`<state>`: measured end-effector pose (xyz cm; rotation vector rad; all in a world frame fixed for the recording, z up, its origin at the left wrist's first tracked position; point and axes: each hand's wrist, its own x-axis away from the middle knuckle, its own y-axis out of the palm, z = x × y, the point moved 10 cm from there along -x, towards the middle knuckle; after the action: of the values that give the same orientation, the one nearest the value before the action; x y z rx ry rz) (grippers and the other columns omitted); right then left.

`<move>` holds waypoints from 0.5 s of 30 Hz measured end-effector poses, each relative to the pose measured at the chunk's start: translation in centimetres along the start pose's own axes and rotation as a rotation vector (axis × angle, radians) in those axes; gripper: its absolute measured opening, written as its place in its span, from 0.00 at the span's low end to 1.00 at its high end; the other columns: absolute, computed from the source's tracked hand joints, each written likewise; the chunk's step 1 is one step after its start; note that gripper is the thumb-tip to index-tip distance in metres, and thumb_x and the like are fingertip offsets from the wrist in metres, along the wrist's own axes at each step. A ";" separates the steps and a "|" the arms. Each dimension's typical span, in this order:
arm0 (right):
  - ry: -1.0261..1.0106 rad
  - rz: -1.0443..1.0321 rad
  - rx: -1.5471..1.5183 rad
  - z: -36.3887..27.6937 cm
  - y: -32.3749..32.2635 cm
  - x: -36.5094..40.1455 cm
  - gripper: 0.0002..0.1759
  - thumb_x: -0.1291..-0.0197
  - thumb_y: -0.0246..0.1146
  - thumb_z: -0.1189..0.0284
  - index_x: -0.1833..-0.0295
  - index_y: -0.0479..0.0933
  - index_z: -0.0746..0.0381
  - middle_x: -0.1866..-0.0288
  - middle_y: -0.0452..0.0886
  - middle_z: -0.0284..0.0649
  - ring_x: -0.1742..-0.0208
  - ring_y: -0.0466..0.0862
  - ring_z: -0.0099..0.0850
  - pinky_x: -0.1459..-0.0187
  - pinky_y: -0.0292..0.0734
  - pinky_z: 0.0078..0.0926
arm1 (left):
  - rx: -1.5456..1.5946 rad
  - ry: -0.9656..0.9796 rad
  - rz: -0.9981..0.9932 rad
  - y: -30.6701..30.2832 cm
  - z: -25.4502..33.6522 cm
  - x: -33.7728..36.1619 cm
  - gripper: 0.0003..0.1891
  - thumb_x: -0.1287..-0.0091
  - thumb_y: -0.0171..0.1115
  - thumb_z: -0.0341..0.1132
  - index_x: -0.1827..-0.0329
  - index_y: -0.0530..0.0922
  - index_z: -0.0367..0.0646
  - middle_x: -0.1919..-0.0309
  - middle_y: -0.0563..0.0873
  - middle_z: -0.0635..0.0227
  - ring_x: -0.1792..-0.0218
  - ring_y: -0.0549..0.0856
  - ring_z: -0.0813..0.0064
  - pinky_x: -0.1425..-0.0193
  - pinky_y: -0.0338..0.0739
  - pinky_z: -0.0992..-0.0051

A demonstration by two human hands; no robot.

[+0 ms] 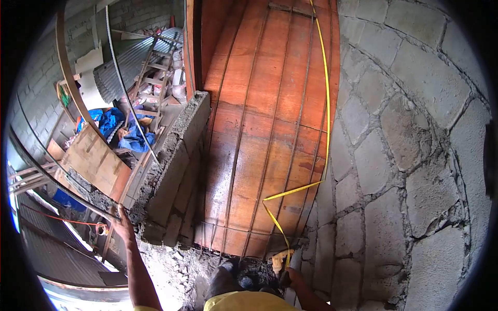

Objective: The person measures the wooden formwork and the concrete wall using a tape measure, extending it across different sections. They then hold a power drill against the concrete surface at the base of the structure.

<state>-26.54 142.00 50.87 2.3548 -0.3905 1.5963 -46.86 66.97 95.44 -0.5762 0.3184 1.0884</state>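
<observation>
My left hand is closed around a dark steel bar beside the end of a broken block wall. Low in the view, my right hand grips a yellow tape measure. Its yellow blade runs out of the case, folds sharply over the lower panel, then climbs along the right edge of the orange-brown wooden panel. Thin steel rods stretch lengthwise over that panel, with a few crosswise ones. The fingertips of my right hand are partly hidden.
A block wall fills the right side. Below left lie a plywood sheet, blue tarps, a wooden ladder and corrugated sheets. Upright bars curve up at the left. Rubble lies near my feet.
</observation>
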 end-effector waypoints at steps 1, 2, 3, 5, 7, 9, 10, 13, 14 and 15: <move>0.000 -0.003 0.004 -0.6 0.6 1.4 0.13 0.37 0.54 0.58 0.62 0.76 0.55 0.72 0.78 0.38 0.74 0.81 0.37 0.68 0.78 0.53 | 0.004 -0.041 -0.086 1.9 -5.1 -0.7 0.27 0.30 0.56 0.50 0.43 0.72 0.31 0.55 0.81 0.55 0.53 0.80 0.65 0.46 0.73 0.67; 0.021 0.024 -0.019 -1.7 1.8 4.9 0.11 0.40 0.58 0.60 0.66 0.76 0.56 0.75 0.78 0.37 0.75 0.80 0.34 0.69 0.78 0.45 | 0.005 -0.084 -0.170 2.9 -8.2 -0.9 0.27 0.29 0.53 0.52 0.46 0.74 0.31 0.59 0.83 0.58 0.58 0.81 0.68 0.50 0.75 0.67; 0.040 0.046 -0.035 -3.4 3.3 8.3 0.11 0.43 0.61 0.62 0.70 0.77 0.57 0.77 0.77 0.35 0.77 0.79 0.32 0.70 0.77 0.37 | 0.353 -0.415 -0.078 2.9 -7.5 0.5 0.26 0.28 0.50 0.54 0.51 0.76 0.34 0.68 0.84 0.63 0.66 0.82 0.71 0.57 0.76 0.69; -0.051 0.077 0.020 -6.1 4.9 11.8 0.11 0.43 0.61 0.62 0.69 0.78 0.58 0.77 0.78 0.35 0.77 0.80 0.32 0.70 0.78 0.36 | 0.126 -0.367 0.116 1.5 -5.5 1.6 0.25 0.28 0.48 0.53 0.64 0.79 0.37 0.73 0.82 0.63 0.71 0.79 0.67 0.58 0.74 0.66; -0.116 0.110 0.092 -6.2 4.8 12.5 0.11 0.42 0.61 0.62 0.68 0.78 0.59 0.77 0.79 0.36 0.76 0.81 0.32 0.70 0.78 0.35 | -0.019 -0.249 0.077 1.1 -2.3 2.4 0.27 0.27 0.44 0.53 0.66 0.80 0.37 0.74 0.83 0.59 0.70 0.80 0.62 0.59 0.72 0.60; -0.069 0.069 -0.011 -5.7 4.9 11.0 0.12 0.42 0.62 0.62 0.66 0.79 0.60 0.75 0.80 0.37 0.74 0.82 0.33 0.70 0.79 0.36 | -0.089 -0.279 0.104 1.2 -2.8 2.2 0.28 0.26 0.40 0.53 0.66 0.80 0.39 0.74 0.83 0.55 0.71 0.80 0.56 0.60 0.71 0.57; -0.044 0.068 0.023 -5.3 4.8 10.3 0.12 0.42 0.62 0.62 0.66 0.79 0.60 0.75 0.80 0.37 0.74 0.82 0.33 0.70 0.79 0.36 | -0.096 -0.236 0.136 1.2 -2.8 2.2 0.28 0.26 0.39 0.52 0.67 0.80 0.38 0.74 0.83 0.55 0.71 0.80 0.56 0.60 0.71 0.57; -0.115 0.026 -0.049 -5.3 5.2 9.9 0.14 0.42 0.62 0.61 0.63 0.79 0.62 0.72 0.81 0.38 0.74 0.83 0.35 0.69 0.80 0.38 | -0.091 -0.224 0.152 0.9 -2.7 2.3 0.29 0.26 0.40 0.51 0.71 0.80 0.36 0.73 0.84 0.54 0.67 0.81 0.52 0.55 0.71 0.57; -0.246 0.006 0.104 -7.0 6.4 11.7 0.15 0.42 0.62 0.61 0.60 0.79 0.62 0.70 0.81 0.38 0.72 0.83 0.35 0.68 0.81 0.39 | -0.162 -0.211 0.151 0.7 -2.3 2.3 0.28 0.26 0.41 0.52 0.70 0.81 0.37 0.73 0.84 0.54 0.66 0.81 0.50 0.54 0.71 0.57; -0.305 -0.004 0.184 -8.0 7.7 13.7 0.15 0.42 0.62 0.61 0.59 0.79 0.62 0.69 0.81 0.39 0.71 0.83 0.35 0.67 0.81 0.39 | -0.208 -0.193 0.178 0.7 -3.5 2.1 0.29 0.27 0.41 0.53 0.70 0.81 0.38 0.72 0.84 0.54 0.66 0.81 0.49 0.54 0.71 0.56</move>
<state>-31.33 136.82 67.02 2.7466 -0.3095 1.3219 -46.44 66.73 91.34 -0.6302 0.0886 1.3488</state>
